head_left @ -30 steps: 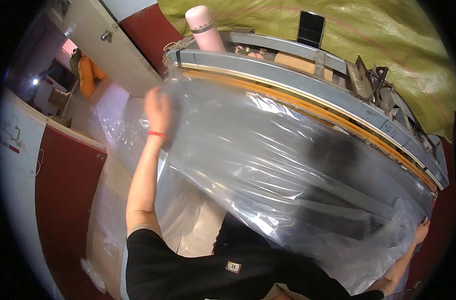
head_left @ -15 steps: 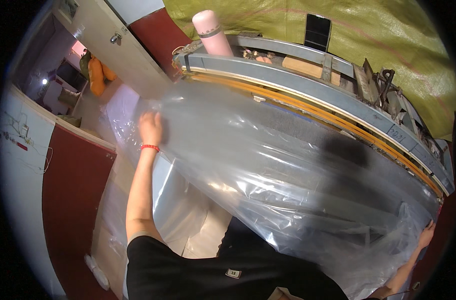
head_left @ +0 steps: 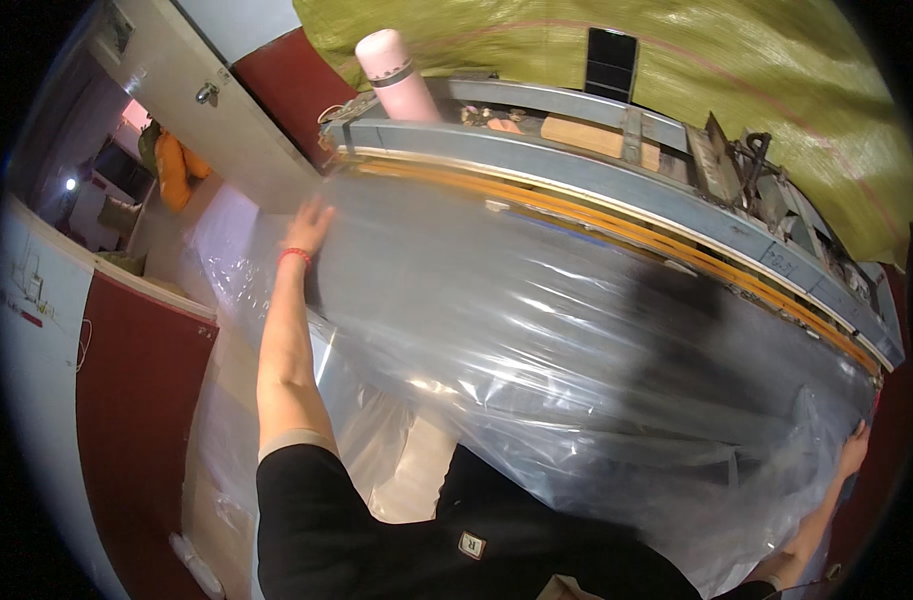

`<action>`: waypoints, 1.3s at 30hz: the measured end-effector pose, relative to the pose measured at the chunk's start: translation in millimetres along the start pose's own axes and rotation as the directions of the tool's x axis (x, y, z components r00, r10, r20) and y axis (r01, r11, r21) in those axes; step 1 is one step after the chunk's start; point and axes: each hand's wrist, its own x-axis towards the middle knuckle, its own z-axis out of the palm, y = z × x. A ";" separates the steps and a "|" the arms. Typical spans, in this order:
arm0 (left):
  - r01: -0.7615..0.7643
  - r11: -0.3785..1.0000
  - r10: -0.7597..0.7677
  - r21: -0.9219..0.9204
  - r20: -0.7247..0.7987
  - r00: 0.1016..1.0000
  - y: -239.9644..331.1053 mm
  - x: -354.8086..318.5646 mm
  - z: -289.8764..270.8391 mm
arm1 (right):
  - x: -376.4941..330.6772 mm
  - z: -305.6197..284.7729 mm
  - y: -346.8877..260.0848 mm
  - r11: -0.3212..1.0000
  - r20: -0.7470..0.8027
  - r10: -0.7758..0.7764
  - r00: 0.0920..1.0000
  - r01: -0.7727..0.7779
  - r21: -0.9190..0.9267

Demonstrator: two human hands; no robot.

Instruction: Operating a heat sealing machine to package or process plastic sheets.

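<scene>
A wide sheet of clear plastic film (head_left: pixel 536 385) lies over a dark grey flat surface in front of me, its folds running crosswise and shining. At its far left edge is my left hand (head_left: pixel 309 228), somewhat blurred, fingers stretched out and lying on the film; a red bracelet circles that wrist. Out at the far right my right hand (head_left: pixel 853 452) grips the film's edge, fingers partly hidden. Loose film hangs down on my side of the surface.
A grey metal beam (head_left: pixel 536 150) with orange strips (head_left: pixel 576 220) runs along the far side. On it stand a pink bottle (head_left: pixel 396 80), a wood block (head_left: pixel 581 135) and metal tools (head_left: pixel 751 165). An open door (head_left: pixel 216 110) is at left, with more film (head_left: pixel 236 250) on the floor.
My left hand has moved a little up and right along the film's left edge, its fingers now stretched further. The film lies flatter there. My right hand stays at the right edge.
</scene>
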 end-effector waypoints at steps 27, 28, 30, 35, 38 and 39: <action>-0.188 0.167 0.966 -0.968 0.199 -0.168 398.6 -423.1 111.5 | -26.6 -38.4 -73.5 0.987 -0.076 0.118 0.990 -0.109 0.117; -0.271 0.228 0.970 -0.935 0.242 -0.019 370.5 -412.5 98.6 | -34.8 -46.4 -96.0 0.985 -0.020 0.121 0.992 -0.118 0.126; -0.162 0.294 0.956 -0.942 0.291 0.042 313.4 -401.8 101.8 | -38.1 -33.4 -80.6 0.994 -0.137 -0.101 0.985 0.107 0.035; 0.410 0.602 0.659 -0.685 0.716 0.231 139.4 -345.5 88.2 | 31.5 11.0 34.7 0.968 0.169 -0.213 0.962 0.184 0.170; 0.260 0.809 0.001 -0.527 0.443 0.896 8.9 -327.0 116.4 | 59.3 0.1 18.8 0.942 0.019 -0.214 0.977 0.201 0.267; 0.332 0.814 -0.263 -0.477 0.206 0.942 -5.4 -311.4 105.8 | 63.5 -12.8 5.1 0.961 0.109 0.074 0.991 -0.100 0.257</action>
